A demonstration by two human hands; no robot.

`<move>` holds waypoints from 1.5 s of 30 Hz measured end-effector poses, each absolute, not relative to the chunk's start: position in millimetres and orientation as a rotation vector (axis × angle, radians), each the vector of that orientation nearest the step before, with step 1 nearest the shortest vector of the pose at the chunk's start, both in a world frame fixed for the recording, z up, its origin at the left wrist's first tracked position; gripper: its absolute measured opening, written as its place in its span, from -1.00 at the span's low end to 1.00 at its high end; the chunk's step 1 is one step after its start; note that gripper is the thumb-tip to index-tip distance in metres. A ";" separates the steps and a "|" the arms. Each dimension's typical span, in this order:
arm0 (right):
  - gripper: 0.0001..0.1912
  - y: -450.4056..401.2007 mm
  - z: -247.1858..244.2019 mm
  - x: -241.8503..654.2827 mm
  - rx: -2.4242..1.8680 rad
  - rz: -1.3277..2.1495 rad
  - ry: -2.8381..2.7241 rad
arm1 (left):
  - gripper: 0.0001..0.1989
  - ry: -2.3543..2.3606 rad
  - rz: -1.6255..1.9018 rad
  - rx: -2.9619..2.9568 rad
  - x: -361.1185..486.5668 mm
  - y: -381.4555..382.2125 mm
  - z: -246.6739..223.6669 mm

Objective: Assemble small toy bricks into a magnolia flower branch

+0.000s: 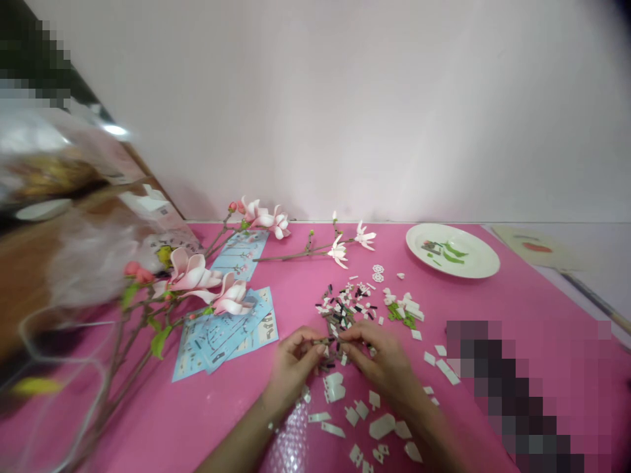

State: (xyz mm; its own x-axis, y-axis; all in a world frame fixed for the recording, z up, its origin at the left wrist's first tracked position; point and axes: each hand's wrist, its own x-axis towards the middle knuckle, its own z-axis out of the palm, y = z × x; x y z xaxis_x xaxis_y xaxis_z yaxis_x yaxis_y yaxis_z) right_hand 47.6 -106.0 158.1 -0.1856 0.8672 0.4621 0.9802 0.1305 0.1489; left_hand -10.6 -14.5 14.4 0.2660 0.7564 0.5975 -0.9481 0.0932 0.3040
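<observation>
Bubble wrap (pixel 290 439) and loose white pieces (pixel 382 426) lie nearest on the pink table (pixel 300 289). Beyond, the left hand (pixel 294 355) pinches a small brown piece (pixel 321 341) over a mixed pile (pixel 346 304); the right hand (pixel 373 351) bunches its fingertips just beside, its grip unclear. The 2 hands partly hide the pile. To the left, pink blossoms (pixel 231 297) overlap blue sheets (pixel 266 316); farther back are a white-flowered stem (pixel 338 251) and a plate (pixel 482 260).

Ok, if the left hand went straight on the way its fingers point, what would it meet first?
Most likely the right hand, whose fingertips face those of the left hand close by. Small parts are heaped around there too, perhaps lower; depth is unclear.
</observation>
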 end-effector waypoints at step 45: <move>-0.94 -108.4 153.5 46.6 -1.866 -0.649 -2.125 | -0.76 -0.251 1.423 0.828 -5.7 -13.3 11.9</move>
